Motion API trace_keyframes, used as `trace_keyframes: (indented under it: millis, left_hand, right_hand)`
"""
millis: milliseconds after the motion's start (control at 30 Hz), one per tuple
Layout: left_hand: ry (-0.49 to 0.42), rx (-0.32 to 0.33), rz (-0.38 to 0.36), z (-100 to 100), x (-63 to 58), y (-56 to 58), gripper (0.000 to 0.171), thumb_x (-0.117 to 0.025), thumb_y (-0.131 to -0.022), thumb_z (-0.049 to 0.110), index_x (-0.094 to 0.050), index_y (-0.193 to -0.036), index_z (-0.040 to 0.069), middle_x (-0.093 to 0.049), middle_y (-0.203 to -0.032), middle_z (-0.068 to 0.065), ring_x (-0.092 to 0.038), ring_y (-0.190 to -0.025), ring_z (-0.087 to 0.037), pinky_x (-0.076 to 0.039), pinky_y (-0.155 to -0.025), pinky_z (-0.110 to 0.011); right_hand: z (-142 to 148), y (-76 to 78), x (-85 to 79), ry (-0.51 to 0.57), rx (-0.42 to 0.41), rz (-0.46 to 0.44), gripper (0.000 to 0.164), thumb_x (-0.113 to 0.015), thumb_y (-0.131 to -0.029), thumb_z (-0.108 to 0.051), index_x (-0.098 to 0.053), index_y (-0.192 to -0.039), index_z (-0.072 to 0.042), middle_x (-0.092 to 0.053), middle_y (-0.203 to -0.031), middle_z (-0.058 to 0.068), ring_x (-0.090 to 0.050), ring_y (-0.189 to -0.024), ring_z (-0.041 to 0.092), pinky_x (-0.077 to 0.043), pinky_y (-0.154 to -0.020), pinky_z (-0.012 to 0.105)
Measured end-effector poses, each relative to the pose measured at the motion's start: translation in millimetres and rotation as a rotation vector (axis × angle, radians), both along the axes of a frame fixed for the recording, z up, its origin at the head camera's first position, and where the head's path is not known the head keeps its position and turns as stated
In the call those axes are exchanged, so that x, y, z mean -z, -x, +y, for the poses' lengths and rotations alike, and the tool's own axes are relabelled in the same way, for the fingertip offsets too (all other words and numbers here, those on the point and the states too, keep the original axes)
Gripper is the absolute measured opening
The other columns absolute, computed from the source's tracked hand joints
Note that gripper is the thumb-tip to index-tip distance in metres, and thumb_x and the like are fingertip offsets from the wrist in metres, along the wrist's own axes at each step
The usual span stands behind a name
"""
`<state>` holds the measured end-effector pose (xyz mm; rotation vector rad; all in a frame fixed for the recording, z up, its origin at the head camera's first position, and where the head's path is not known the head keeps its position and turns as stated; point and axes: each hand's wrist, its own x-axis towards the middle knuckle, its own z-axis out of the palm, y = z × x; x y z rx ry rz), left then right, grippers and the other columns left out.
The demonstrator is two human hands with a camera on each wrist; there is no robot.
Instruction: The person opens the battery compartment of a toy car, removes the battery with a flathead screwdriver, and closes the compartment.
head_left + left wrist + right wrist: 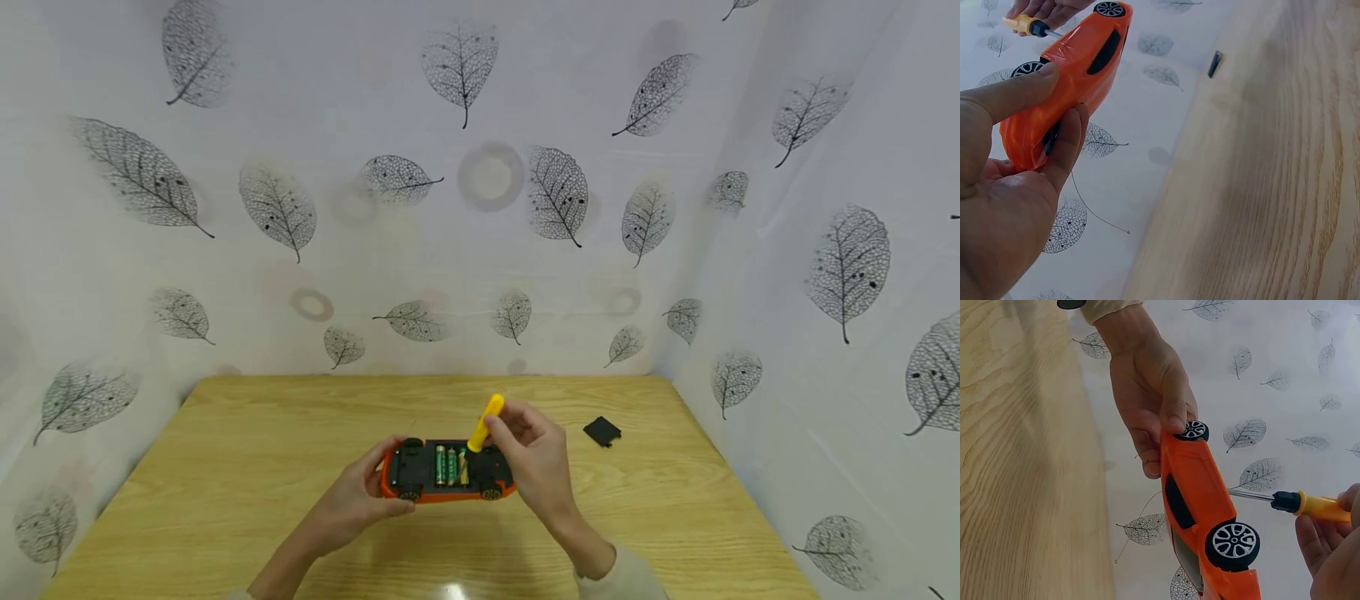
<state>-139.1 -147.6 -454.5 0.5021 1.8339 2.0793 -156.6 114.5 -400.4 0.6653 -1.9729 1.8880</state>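
Note:
An orange toy car (420,472) is held up with its black underside toward the head camera. Its battery compartment is uncovered and shows several green batteries (451,467). My left hand (355,502) grips one end of the car, thumb along the near side and fingers behind. A yellow-handled screwdriver (486,423) is pinched in my right hand (538,458). The screwdriver's metal shaft (1250,495) points at the car's underside around the batteries; in both wrist views the car body hides its tip.
A small black cover (602,431) lies on the wooden table (660,500), to the right of my right hand. Behind the table hangs a pale leaf-patterned cloth (405,250). A thin wire (1094,211) trails below the car in the left wrist view.

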Motion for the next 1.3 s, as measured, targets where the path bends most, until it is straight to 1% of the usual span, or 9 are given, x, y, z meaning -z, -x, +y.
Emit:
trace_keyframes:
  millis: [100,233,333,467,567,667,900,1133,1300]
  left_hand:
    - [-0.010,0.013,-0.001,0,1.1,0.2,0.094,-0.077,-0.088,-0.005,-0.016,-0.160,-0.007,-0.025,-0.157,-0.038,-0.059,-0.127,-0.029,-0.059,-0.094,-0.039]
    - [-0.017,0.019,-0.002,-1,2.7,0.2,0.095,-0.076,-0.089,-0.006,-0.014,-0.161,-0.006,-0.023,-0.157,-0.039,-0.060,-0.126,-0.029,-0.059,-0.094,-0.038]
    - [-0.003,0.001,0.002,-1,4.0,-0.2,0.095,-0.077,-0.088,-0.006,-0.015,-0.161,-0.006,-0.024,-0.157,-0.040,-0.059,-0.126,-0.032,-0.059,-0.094,-0.038]
    - [0.030,-0.031,-0.001,0,5.1,-0.1,0.096,-0.078,-0.087,-0.005,-0.018,-0.161,-0.005,-0.026,-0.156,-0.041,-0.059,-0.127,-0.035,-0.059,-0.094,-0.037]
    - [0.046,-0.046,-0.013,-1,5.3,0.4,0.096,-0.079,-0.087,-0.004,-0.018,-0.161,-0.004,-0.028,-0.155,-0.041,-0.059,-0.126,-0.036,-0.060,-0.092,-0.037]
    - [0.057,-0.061,-0.027,-2,5.6,1.2,0.096,-0.079,-0.087,-0.002,-0.018,-0.161,-0.005,-0.029,-0.154,-0.041,-0.060,-0.125,-0.035,-0.060,-0.091,-0.036]
    - [0.080,-0.104,-0.025,-4,6.7,4.0,0.094,-0.079,-0.086,-0.003,-0.021,-0.160,-0.005,-0.031,-0.154,-0.040,-0.059,-0.126,-0.036,-0.060,-0.092,-0.035]
    - [0.074,-0.096,-0.038,-3,7.1,4.1,0.095,-0.079,-0.087,-0.003,-0.019,-0.160,-0.006,-0.032,-0.154,-0.040,-0.060,-0.125,-0.037,-0.060,-0.092,-0.036]
    - [0.079,-0.114,-0.054,-4,6.5,5.2,0.095,-0.079,-0.088,0.000,-0.018,-0.161,-0.006,-0.032,-0.154,-0.039,-0.057,-0.130,-0.039,-0.059,-0.094,-0.035]
  right_hand:
    - [-1,-2.4,0.9,-0.024,0.020,0.052,0.013,-0.070,-0.097,-0.002,-0.072,-0.109,0.004,-0.073,-0.094,0.013,-0.071,-0.076,0.023,-0.064,-0.068,0.039]
    - [-3,-5.1,3.7,-0.061,0.038,0.172,0.014,-0.070,-0.095,0.005,-0.072,-0.109,0.001,-0.074,-0.091,0.012,-0.072,-0.076,0.025,-0.063,-0.068,0.031]
    - [-3,-7.5,7.1,-0.074,0.040,0.251,0.018,-0.070,-0.093,0.010,-0.072,-0.110,0.003,-0.073,-0.090,0.014,-0.073,-0.077,0.025,-0.063,-0.070,0.029]
    - [-3,-13.1,12.6,-0.080,0.049,0.327,0.023,-0.070,-0.090,0.016,-0.071,-0.109,0.004,-0.072,-0.090,0.017,-0.072,-0.074,0.027,-0.061,-0.066,0.025]
    - [-1,-18.5,17.4,-0.088,0.048,0.369,0.026,-0.070,-0.087,0.019,-0.070,-0.109,0.005,-0.072,-0.092,0.017,-0.072,-0.075,0.027,-0.061,-0.066,0.025]
    - [-1,-22.9,21.3,-0.086,0.045,0.398,0.030,-0.071,-0.085,0.022,-0.069,-0.110,0.006,-0.071,-0.095,0.018,-0.072,-0.080,0.025,-0.063,-0.073,0.028]
    - [2,-29.9,30.1,-0.050,0.016,0.455,0.037,-0.073,-0.079,0.025,-0.068,-0.112,0.008,-0.070,-0.101,0.022,-0.072,-0.090,0.023,-0.062,-0.079,0.027]
    - [5,-33.4,40.3,-0.032,-0.003,0.546,0.025,-0.075,-0.087,0.014,-0.067,-0.110,0.010,-0.070,-0.102,0.023,-0.071,-0.092,0.024,-0.061,-0.082,0.026]
    - [4,-36.9,40.0,-0.013,-0.021,0.652,0.019,-0.074,-0.091,0.008,-0.067,-0.108,0.014,-0.070,-0.103,0.026,-0.071,-0.096,0.027,-0.060,-0.086,0.027]
